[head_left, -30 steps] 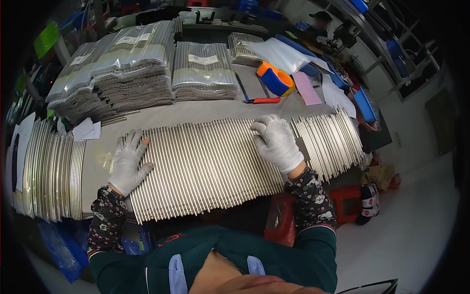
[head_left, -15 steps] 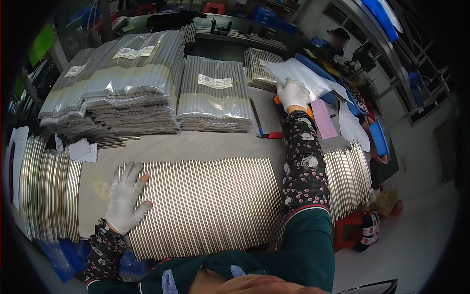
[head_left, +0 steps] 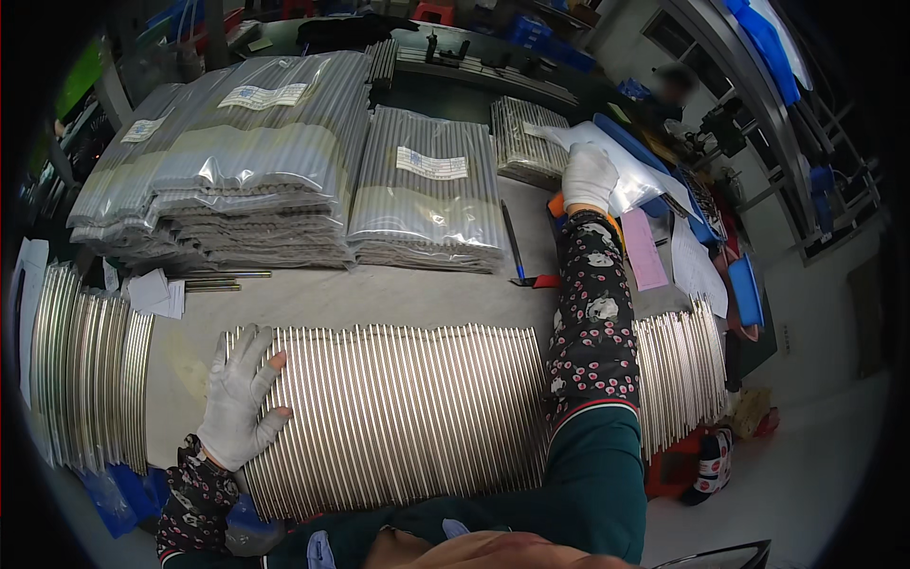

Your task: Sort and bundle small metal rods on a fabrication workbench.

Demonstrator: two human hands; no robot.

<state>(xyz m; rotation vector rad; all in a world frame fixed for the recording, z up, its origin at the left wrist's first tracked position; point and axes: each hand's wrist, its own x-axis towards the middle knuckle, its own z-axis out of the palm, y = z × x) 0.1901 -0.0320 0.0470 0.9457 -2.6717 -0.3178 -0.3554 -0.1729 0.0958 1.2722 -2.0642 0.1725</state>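
A broad row of shiny metal rods (head_left: 398, 417) lies side by side in front of me. My left hand (head_left: 239, 403), in a white glove with bare thumb and finger tips, rests on the row's left edge, fingers stretched out. Far to the right, my right hand (head_left: 590, 178), also gloved, is closed at the left edge of some translucent plastic bags (head_left: 633, 180); its fingertips are partly hidden. An orange-handled tool (head_left: 557, 203) lies just under that wrist. Beside my right forearm are a pen (head_left: 513, 242) and a red-handled tool (head_left: 542, 281).
Bagged rod bundles (head_left: 256, 142) are piled at the back left, with another bagged stack (head_left: 427, 190) beside them. More rods stand at the left (head_left: 90, 370) and right (head_left: 678, 375). Pink paper (head_left: 645, 251) and a blue bin (head_left: 745, 289) lie rightward. A person (head_left: 671, 90) is in the background.
The view has shifted slightly. My right hand's fingers have curled in at the plastic bags' edge. My left hand stays on the rods' left edge.
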